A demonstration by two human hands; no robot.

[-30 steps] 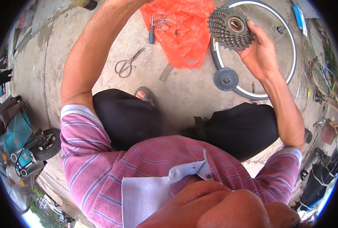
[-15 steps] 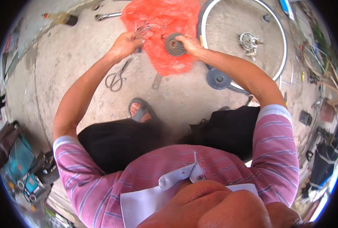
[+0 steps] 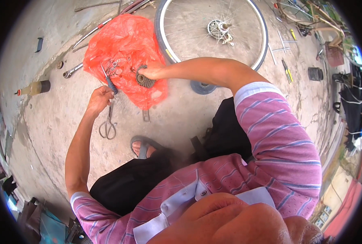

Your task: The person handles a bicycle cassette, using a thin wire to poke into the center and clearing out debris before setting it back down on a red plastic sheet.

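My right hand grips a dark, greasy bicycle sprocket cassette by its edge, low over a crumpled red plastic bag. My left hand has its fingers curled together at the butt end of a blue-handled screwdriver. Whatever may be between those fingers is hidden. The screwdriver's shaft points away over the bag's left edge. Several small metal rings and parts lie on the bag. Scissors rest on the concrete just below my left hand. A flat metal strip sticks out from under the bag.
A bicycle wheel lies beyond my right forearm, with a dark blue round object by its near rim. A wrench and a bottle of yellowish liquid are at left. Yellow-handled pliers and a black cylinder lie at right.
The whole view has swung to the right. The sprocket cassette is lower and tilted over the bag. My left fingers have shifted to the screwdriver's butt end, leaving its handle exposed.
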